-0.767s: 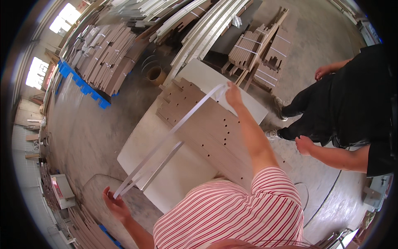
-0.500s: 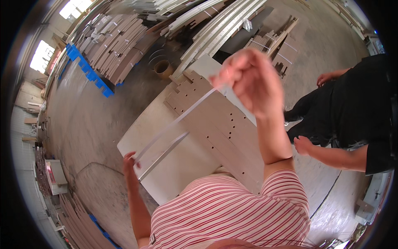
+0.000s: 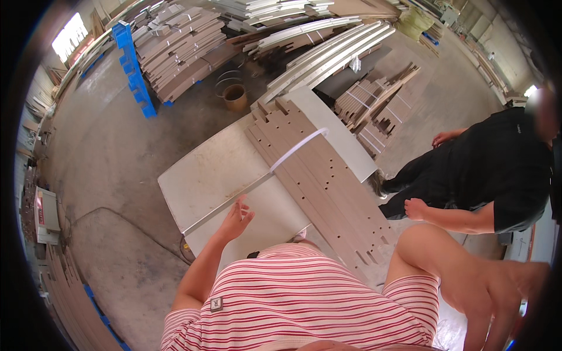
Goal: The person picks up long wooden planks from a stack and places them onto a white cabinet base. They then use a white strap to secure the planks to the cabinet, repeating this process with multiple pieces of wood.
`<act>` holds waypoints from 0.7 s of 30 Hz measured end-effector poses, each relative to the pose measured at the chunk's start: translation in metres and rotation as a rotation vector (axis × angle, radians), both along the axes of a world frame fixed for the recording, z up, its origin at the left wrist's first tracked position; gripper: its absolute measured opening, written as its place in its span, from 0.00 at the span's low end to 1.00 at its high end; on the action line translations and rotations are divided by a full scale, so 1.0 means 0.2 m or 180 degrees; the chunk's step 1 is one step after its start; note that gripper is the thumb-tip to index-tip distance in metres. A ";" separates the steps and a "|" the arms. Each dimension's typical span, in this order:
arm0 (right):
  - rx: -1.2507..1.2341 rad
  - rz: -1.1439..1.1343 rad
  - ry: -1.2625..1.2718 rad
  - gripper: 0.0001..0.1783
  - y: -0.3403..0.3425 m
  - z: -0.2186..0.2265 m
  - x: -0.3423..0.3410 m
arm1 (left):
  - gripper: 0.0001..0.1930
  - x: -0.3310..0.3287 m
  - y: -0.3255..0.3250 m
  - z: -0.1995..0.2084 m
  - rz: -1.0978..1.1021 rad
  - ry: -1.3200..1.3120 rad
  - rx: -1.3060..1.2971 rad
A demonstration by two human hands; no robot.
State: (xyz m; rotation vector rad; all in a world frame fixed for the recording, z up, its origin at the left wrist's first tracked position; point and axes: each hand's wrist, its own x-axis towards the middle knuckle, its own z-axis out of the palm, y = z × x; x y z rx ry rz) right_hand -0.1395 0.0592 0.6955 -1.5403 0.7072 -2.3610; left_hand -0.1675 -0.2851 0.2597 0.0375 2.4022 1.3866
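A stack of brown notched boards [image 3: 310, 169] with small dark holes lies across a pale work table [image 3: 205, 167]. A white strap [image 3: 295, 150] arches over the stack. From it a straight, pale narrow strip [image 3: 216, 209] runs left across the table; I cannot tell whether it is the same strap. My left hand [image 3: 235, 222] is over the table just beside this strip, its fingers apart and nothing visible in it. Far off to the right, away from the boards, my right hand [image 3: 493, 298] points downward near the picture's edge, fingers apart, partly cut off by the rim.
On the right stands a person in black [image 3: 474, 169], close to the table. Strapped board bundles [image 3: 366, 111] lie on the floor beyond. A brown bucket [image 3: 235, 98], long white profiles [image 3: 333, 55] and a blue pallet [image 3: 133, 76] with stacked boards are at the back.
My right hand has let go of the strap and swung from above the boards to the far right. The strap has dropped onto the stack. My left hand has moved right, nearer the table's middle.
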 end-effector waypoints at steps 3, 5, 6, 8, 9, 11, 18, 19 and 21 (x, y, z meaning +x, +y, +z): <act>-0.0355 -0.0069 0.0877 0.11 -0.11 -0.02 0.06 | 0.35 0.07 0.00 -0.02 -0.0036 -0.0026 0.0027; -0.0495 0.0157 0.1283 0.11 -0.16 0.00 0.09 | 0.36 0.09 0.01 -0.01 -0.0001 -0.0045 0.0097; -0.0465 0.0038 0.1335 0.11 -0.15 0.01 0.14 | 0.36 0.10 0.02 -0.02 0.0009 -0.0057 0.0132; -0.0355 -0.0093 0.1195 0.11 -0.16 0.03 0.22 | 0.36 0.10 0.01 -0.06 -0.0148 0.0145 0.0123; -0.0251 -0.0117 0.0975 0.11 -0.17 0.03 0.26 | 0.36 0.11 0.00 -0.08 -0.0234 0.0248 0.0121; -0.0013 -0.0186 0.0632 0.09 -0.22 0.06 0.32 | 0.36 0.10 0.01 -0.10 -0.0196 0.0250 0.0133; 0.1181 -0.3189 -0.0187 0.06 -0.51 0.11 0.57 | 0.31 0.17 -0.04 -0.21 -0.0129 0.0280 0.0087; 0.1308 -0.3071 -0.0018 0.07 -0.50 0.10 0.54 | 0.30 0.17 -0.03 -0.23 -0.0117 0.0242 0.0189; 0.1207 -0.3011 0.0475 0.06 -0.50 0.07 0.52 | 0.29 0.18 -0.04 -0.27 -0.0157 0.0200 -0.0021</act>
